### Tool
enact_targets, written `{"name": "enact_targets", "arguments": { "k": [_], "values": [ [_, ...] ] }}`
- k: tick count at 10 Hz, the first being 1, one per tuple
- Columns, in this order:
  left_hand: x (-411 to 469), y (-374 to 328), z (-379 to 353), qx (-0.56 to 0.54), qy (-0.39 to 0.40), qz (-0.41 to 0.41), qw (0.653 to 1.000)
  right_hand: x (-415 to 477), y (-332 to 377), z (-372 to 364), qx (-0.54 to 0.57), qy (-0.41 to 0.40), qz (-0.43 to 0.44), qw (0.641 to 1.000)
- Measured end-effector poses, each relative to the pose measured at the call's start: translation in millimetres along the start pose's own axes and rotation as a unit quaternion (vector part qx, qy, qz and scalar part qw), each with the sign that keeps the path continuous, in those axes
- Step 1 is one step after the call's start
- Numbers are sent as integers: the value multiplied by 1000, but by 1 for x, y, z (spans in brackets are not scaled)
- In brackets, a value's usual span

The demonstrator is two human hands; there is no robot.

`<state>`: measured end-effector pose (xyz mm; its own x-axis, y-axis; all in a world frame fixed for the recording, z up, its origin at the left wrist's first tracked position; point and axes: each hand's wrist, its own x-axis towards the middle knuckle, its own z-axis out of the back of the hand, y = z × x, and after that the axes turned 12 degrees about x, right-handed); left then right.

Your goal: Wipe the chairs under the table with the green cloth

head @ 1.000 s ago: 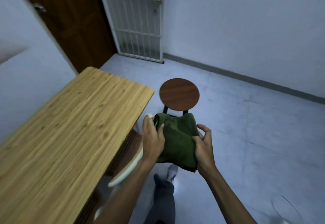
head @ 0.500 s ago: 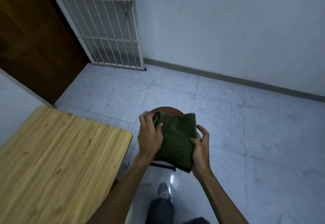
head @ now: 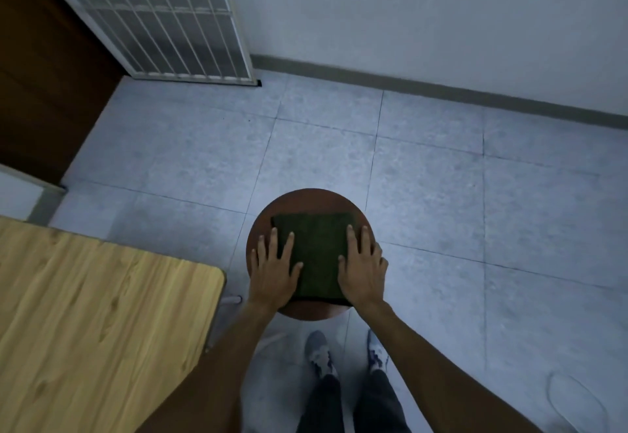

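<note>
Green cloth (head: pixel 317 255) flat on round stool (head: pixel 311 201), left hand (head: pixel 274 271) and right hand (head: pixel 363 267) spread on its edges.

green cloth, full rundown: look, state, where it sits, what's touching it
The green cloth is dark olive with a matte, towel-like look, folded into a flat, roughly square pad. It lies on the round brown seat of the stool, within the rim, leaving a margin of wood visible at the far side. The left hand presses flat on its left edge and the right hand on its right edge, fingers spread; neither hand pinches it.
</note>
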<state>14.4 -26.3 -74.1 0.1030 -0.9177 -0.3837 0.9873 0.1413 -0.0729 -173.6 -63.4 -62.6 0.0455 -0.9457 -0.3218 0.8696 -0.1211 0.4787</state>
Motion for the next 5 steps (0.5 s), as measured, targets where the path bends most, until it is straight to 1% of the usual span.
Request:
{"name": "enact_targets", "arguments": {
  "k": [1,4,5],
  "values": [
    [-1,2,0,24,4,-6,1000,-2,-1,-6,-39,17,31,999],
    [-7,8,9,25,35,-7,999,1,4,2,-53,72,12,996],
    [-21,15,23,7,31,26,999,0,28,16,-60,63,31,996]
  ]
}}
